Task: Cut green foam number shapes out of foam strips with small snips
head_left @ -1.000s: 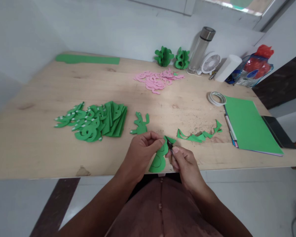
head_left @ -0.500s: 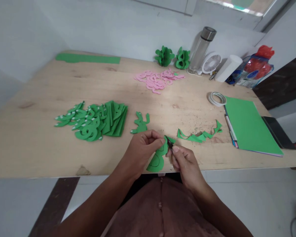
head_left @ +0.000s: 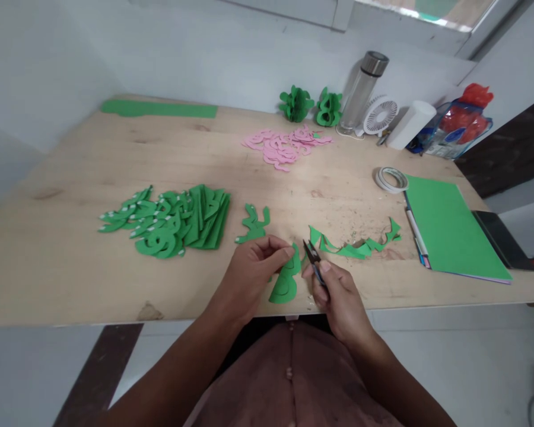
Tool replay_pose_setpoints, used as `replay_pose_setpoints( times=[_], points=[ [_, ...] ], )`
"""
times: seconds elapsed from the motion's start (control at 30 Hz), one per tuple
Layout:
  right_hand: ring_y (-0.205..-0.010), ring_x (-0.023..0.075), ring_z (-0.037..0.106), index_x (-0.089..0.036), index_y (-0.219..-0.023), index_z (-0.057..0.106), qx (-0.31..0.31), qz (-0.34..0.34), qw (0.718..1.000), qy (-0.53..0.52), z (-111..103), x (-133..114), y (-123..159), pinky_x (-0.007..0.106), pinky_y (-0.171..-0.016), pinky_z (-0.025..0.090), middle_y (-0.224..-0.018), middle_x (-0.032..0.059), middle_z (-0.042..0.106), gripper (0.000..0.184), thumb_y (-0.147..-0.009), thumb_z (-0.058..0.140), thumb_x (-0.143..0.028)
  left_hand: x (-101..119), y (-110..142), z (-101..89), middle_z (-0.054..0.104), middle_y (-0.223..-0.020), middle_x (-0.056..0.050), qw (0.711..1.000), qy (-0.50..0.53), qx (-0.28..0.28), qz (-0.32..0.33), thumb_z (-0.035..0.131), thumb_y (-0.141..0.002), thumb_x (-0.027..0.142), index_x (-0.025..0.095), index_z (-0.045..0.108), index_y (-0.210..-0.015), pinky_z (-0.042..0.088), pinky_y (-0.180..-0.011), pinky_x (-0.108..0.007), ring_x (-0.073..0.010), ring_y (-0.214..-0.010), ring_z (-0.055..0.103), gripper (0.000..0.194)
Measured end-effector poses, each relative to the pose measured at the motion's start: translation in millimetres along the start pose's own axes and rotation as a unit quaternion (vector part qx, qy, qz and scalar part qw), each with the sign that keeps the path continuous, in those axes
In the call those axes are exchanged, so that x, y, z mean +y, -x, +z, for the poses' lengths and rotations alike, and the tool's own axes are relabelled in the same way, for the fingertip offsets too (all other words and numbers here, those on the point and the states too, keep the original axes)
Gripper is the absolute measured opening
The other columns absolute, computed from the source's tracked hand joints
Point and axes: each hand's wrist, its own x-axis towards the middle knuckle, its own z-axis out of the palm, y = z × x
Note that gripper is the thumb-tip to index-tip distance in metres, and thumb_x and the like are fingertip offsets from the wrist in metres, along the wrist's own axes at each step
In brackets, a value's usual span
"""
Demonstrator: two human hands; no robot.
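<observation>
My left hand (head_left: 258,268) pinches a piece of green paper (head_left: 285,287) with wavy edges and drawn curved outlines, near the table's front edge. In my right hand (head_left: 334,283) are small dark thread snips (head_left: 312,255), their blades parted and just right of the paper, not touching it. Beyond my left hand lies a green cut-out shape (head_left: 254,223), partly covered by the hand. A row of green paper scraps (head_left: 358,247) stretches away to the right of the snips.
Left stands a pile of green cut-outs (head_left: 164,222); pink cut-outs (head_left: 282,147) lie farther back. Two green paper ornaments (head_left: 296,105), a bottle (head_left: 364,92) and a fan (head_left: 380,114) line the wall. Tape rolls (head_left: 391,179), green sheets (head_left: 454,228) and a phone (head_left: 502,239) sit right.
The snips have come away from the paper and their blades have opened. A green scrap has been cut off and now lies at the near end of the scrap row.
</observation>
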Motion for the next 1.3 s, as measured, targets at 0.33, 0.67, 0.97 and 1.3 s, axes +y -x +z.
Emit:
replay_pose_setpoints(
  times=[0.33,0.67,0.97,1.3],
  points=[
    [-0.051,0.0090,0.018,-0.018,-0.073,0.062,0.013,-0.032,0.999,-0.026,-1.0,5.0,4.8,0.024,-0.045,0.013,-0.057,-0.0083,0.030,0.033,-0.082,0.074,-0.047,-5.0,-3.7,15.2,0.062,-0.056,0.004,0.983,0.140,0.110,0.054,0.082,-0.057,0.024,0.017,0.068,-0.065,0.045,-0.053,-0.021,-0.0084,-0.051,0.054,0.018],
    [-0.049,0.0082,0.017,-0.020,-0.067,0.056,0.080,-0.019,0.996,-0.039,-6.6,-7.0,-10.4,0.024,-0.045,0.012,-0.054,-0.0091,0.031,0.028,-0.073,0.079,-0.035,-8.2,7.3,6.6,0.066,-0.057,0.003,0.983,0.154,0.095,0.031,0.083,-0.058,0.020,0.019,0.065,-0.064,0.049,-0.057,-0.023,-0.0113,-0.054,0.059,0.018],
    [-0.050,0.0086,0.022,-0.019,-0.062,0.056,-0.027,-0.037,0.997,0.065,-7.7,-33.7,-27.2,0.024,-0.046,0.015,-0.054,-0.0075,0.033,0.030,-0.073,0.078,-0.037,-12.4,8.8,2.0,0.068,-0.058,-0.001,0.998,0.051,0.029,-0.013,0.083,-0.062,0.025,0.016,0.072,-0.064,0.048,-0.057,-0.024,-0.0118,-0.054,0.059,0.014],
    [-0.045,0.0096,0.024,-0.016,-0.090,0.068,0.033,-0.052,0.997,-0.042,-0.2,-17.1,-21.5,0.025,-0.042,0.015,-0.051,-0.0073,0.038,0.045,-0.090,0.058,-0.060,-9.9,-0.4,10.0,0.073,-0.058,-0.002,0.981,0.146,0.121,0.032,0.085,-0.056,0.023,0.016,0.073,-0.061,0.053,-0.060,-0.023,-0.0126,-0.058,0.064,0.014]
  ],
)
